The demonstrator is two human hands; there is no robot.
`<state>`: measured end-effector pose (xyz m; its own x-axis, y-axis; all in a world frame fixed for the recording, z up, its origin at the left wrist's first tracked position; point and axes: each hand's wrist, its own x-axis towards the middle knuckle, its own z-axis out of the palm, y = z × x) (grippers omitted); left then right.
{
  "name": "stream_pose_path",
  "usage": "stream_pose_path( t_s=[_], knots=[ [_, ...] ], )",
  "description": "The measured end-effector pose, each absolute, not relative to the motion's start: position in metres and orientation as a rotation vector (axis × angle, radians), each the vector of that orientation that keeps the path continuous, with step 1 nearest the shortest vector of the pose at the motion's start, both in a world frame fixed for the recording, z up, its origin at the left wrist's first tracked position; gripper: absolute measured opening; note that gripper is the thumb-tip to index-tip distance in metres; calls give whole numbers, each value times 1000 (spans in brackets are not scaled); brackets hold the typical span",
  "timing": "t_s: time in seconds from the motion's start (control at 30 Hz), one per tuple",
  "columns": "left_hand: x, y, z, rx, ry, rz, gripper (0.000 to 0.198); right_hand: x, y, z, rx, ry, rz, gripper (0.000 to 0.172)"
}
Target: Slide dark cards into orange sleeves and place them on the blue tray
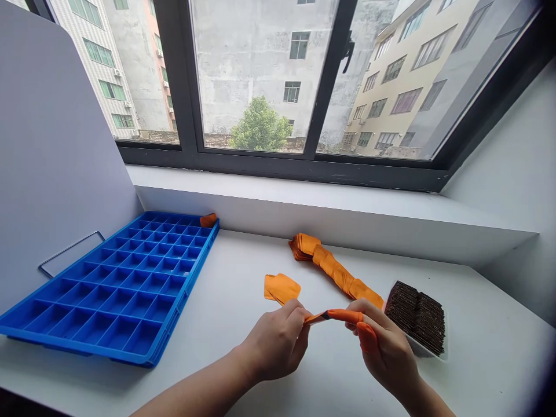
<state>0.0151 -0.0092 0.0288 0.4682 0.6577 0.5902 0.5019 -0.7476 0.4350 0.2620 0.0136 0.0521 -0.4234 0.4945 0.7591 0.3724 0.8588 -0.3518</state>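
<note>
My left hand is closed, pinching a small flat orange pouch by its near end. My right hand wears orange finger covers on its thumb and index finger. That index finger is stretched out to the left, its tip at a dark spot on the pouch's far end. The thumb stands apart from it. Just beyond my left hand lie a few loose orange pouches. Past my right hand, a long fanned row of orange pouches runs diagonally across the white table.
On the right, a white tub holds dark brown thin pieces stacked in two rows. A blue compartment tray fills the left side, with an orange-brown piece at its far corner. Behind the table are a sill and window.
</note>
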Motion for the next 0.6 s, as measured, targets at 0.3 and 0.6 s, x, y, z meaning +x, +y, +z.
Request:
stream_pose_path(
  t_s=[0.3, 0.6],
  knots=[
    [15, -8, 26, 2530, 997, 1161, 27, 263, 16, 51, -715, -1988, -5, 43],
    [14, -8, 26, 2536, 1039, 1135, 28, 261, 16, 54, -702, -1955, -98, 26]
  ],
)
